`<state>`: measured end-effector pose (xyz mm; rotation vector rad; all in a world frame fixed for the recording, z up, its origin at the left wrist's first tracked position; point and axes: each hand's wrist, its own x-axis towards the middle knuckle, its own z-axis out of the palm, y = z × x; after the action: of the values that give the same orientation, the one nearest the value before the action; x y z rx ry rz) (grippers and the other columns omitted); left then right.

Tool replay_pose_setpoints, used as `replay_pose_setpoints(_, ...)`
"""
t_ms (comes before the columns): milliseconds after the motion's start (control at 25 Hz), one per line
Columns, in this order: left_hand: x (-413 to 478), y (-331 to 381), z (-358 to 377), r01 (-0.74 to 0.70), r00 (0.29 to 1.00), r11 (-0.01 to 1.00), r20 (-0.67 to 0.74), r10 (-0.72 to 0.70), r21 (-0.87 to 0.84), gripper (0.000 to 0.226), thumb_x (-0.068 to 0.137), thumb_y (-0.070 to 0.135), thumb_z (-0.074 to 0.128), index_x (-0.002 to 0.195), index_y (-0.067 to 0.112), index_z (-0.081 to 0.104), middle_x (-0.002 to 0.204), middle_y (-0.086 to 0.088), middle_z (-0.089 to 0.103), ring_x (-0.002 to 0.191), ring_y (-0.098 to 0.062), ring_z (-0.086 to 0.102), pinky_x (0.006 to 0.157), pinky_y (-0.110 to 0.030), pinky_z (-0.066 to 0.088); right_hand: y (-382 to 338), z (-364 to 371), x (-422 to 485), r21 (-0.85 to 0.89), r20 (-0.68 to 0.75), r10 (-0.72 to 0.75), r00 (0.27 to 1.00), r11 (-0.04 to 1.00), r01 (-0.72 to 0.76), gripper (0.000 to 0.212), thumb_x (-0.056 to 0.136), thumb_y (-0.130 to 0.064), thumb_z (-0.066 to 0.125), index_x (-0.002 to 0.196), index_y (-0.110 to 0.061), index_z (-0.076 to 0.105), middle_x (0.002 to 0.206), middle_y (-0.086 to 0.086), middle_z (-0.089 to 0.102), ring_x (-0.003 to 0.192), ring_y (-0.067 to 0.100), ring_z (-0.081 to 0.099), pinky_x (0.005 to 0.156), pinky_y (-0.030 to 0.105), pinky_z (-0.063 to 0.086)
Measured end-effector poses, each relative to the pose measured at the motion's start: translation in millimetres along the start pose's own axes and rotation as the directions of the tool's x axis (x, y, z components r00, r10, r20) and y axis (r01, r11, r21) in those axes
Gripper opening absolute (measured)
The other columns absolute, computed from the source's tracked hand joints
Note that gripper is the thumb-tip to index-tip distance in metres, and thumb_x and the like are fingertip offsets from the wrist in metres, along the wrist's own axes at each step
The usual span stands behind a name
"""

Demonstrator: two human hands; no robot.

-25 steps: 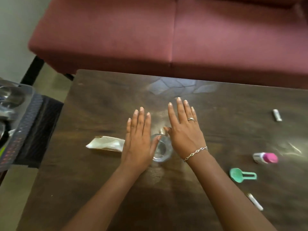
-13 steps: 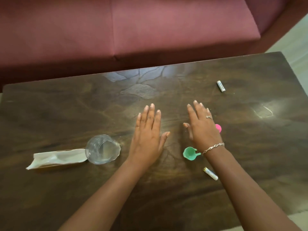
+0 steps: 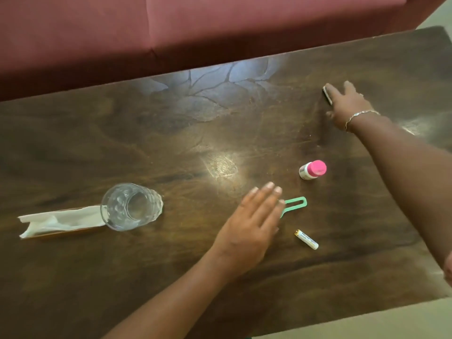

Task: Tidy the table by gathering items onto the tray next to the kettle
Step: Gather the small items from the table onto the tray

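Note:
My left hand (image 3: 254,223) lies flat with straight fingers over the bowl of a green scoop (image 3: 294,204); only the scoop's handle shows. My right hand (image 3: 348,106) is stretched out to the far right of the wooden table (image 3: 171,133). Its blurred, extended fingers touch a small white battery-like stick (image 3: 327,94). A small white bottle with a pink cap (image 3: 313,170) lies on its side between my hands. A white battery (image 3: 307,239) lies near my left hand. Neither the tray nor the kettle is in view.
A clear drinking glass (image 3: 132,206) stands at the left, beside a crumpled white tissue on an orange strip (image 3: 61,220). A dark red sofa (image 3: 171,28) runs along the table's far edge. Pale floor (image 3: 367,321) shows past the near right corner.
The view has swung right and moved closer. My right hand left the scoop area and reached out to the far stick. My left hand shifted right onto the green scoop.

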<state>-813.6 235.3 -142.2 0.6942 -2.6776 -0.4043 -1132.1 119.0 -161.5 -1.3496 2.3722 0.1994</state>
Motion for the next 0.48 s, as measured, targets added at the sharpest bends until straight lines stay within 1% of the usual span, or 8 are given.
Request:
replay_pose_setpoints(40, -1, 8, 9, -0.070, 0.997, 0.997, 0.020, 0.071, -0.019, 0.034, 0.087, 0.012, 0.057, 0.119, 0.001, 0.059, 0.130, -0.018, 0.056, 0.128, -0.033, 0.046, 0.109, -0.044, 0.035, 2, 3, 5, -0.013, 0.014, 0.000, 1.000, 1.000, 0.000, 0.062, 0.091, -0.014, 0.049, 0.143, -0.025, 0.017, 0.153, 0.018, 0.007, 0.134, 0.045, 0.021, 0.107, 0.047, 0.028)
replay_pose_setpoints(80, -3, 16, 17, -0.132, 0.990, 0.991, 0.045, 0.133, -0.024, 0.033, 0.088, 0.010, 0.055, 0.120, 0.002, 0.058, 0.131, -0.017, 0.056, 0.128, -0.031, 0.046, 0.109, -0.042, 0.035, 3, 5, 9, -0.042, 0.013, -0.012, 1.000, 0.999, 0.012, 0.060, 0.092, -0.014, 0.047, 0.143, -0.021, 0.018, 0.151, 0.020, 0.014, 0.132, 0.046, 0.026, 0.105, 0.047, 0.030)
replay_pose_setpoints(120, -4, 23, 25, -0.183, 0.980, 0.983, 0.082, 0.184, -0.025, 0.033, 0.090, 0.009, 0.052, 0.122, 0.003, 0.057, 0.132, -0.016, 0.055, 0.129, -0.029, 0.046, 0.110, -0.041, 0.035, 4, 9, 11, -0.075, 0.005, -0.031, 1.000, 0.997, 0.031, 0.054, 0.092, -0.014, 0.047, 0.141, -0.015, 0.024, 0.146, 0.023, 0.024, 0.126, 0.047, 0.032, 0.102, 0.047, 0.033)
replay_pose_setpoints(200, -5, 32, 38, -0.261, 0.950, 0.965, 0.173, 0.262, -0.026, 0.035, 0.090, 0.008, 0.049, 0.125, 0.005, 0.054, 0.133, -0.014, 0.055, 0.129, -0.027, 0.046, 0.109, -0.039, 0.036, 5, 14, 10, -0.107, -0.031, -0.064, 0.997, 0.992, 0.060, 0.037, 0.091, -0.013, 0.049, 0.126, 0.000, 0.041, 0.132, 0.026, 0.038, 0.116, 0.048, 0.041, 0.096, 0.048, 0.038)
replay_pose_setpoints(280, -3, 35, 49, -0.295, 0.925, 0.955, 0.246, 0.289, -0.014, 0.039, 0.086, 0.011, 0.059, 0.125, 0.007, 0.055, 0.130, -0.012, 0.058, 0.126, -0.025, 0.050, 0.106, -0.037, 0.041, 4, 18, 7, -0.110, -0.093, -0.081, 0.992, 0.991, 0.071, 0.029, 0.090, -0.009, 0.050, 0.116, 0.005, 0.049, 0.124, 0.028, 0.042, 0.111, 0.048, 0.044, 0.091, 0.049, 0.040)
replay_pose_setpoints(360, 0, 38, 61, -0.325, 0.901, 0.946, 0.303, 0.311, -0.002, 0.038, 0.083, 0.014, 0.064, 0.121, 0.010, 0.059, 0.125, -0.008, 0.063, 0.120, -0.022, 0.056, 0.102, -0.034, 0.045, 3, 20, 4, -0.118, -0.166, -0.102, 0.981, 0.990, 0.083, 0.029, 0.089, -0.001, 0.047, 0.117, 0.005, 0.050, 0.116, 0.032, 0.046, 0.107, 0.049, 0.047, 0.086, 0.049, 0.042)
replay_pose_setpoints(440, 3, 42, 71, -0.338, 0.894, 0.941, 0.305, 0.327, -0.020, 0.030, 0.083, 0.015, 0.064, 0.113, 0.012, 0.064, 0.113, -0.004, 0.068, 0.106, -0.020, 0.063, 0.095, -0.031, 0.050, 3, 22, 3, -0.146, -0.204, -0.126, 0.971, 0.984, 0.097, 0.028, 0.088, 0.001, 0.048, 0.116, 0.007, 0.052, 0.112, 0.033, 0.050, 0.104, 0.050, 0.049, 0.083, 0.050, 0.043)
replay_pose_setpoints(480, 4, 44, 75, -0.334, 0.896, 0.942, 0.298, 0.330, -0.039, 0.023, 0.084, 0.014, 0.062, 0.107, 0.012, 0.066, 0.104, -0.003, 0.070, 0.096, -0.018, 0.064, 0.088, -0.030, 0.052, 3, 24, 2, -0.159, -0.209, -0.132, 0.969, 0.982, 0.100, 0.026, 0.089, 0.000, 0.049, 0.112, 0.010, 0.054, 0.111, 0.034, 0.051, 0.103, 0.050, 0.050, 0.082, 0.050, 0.043)
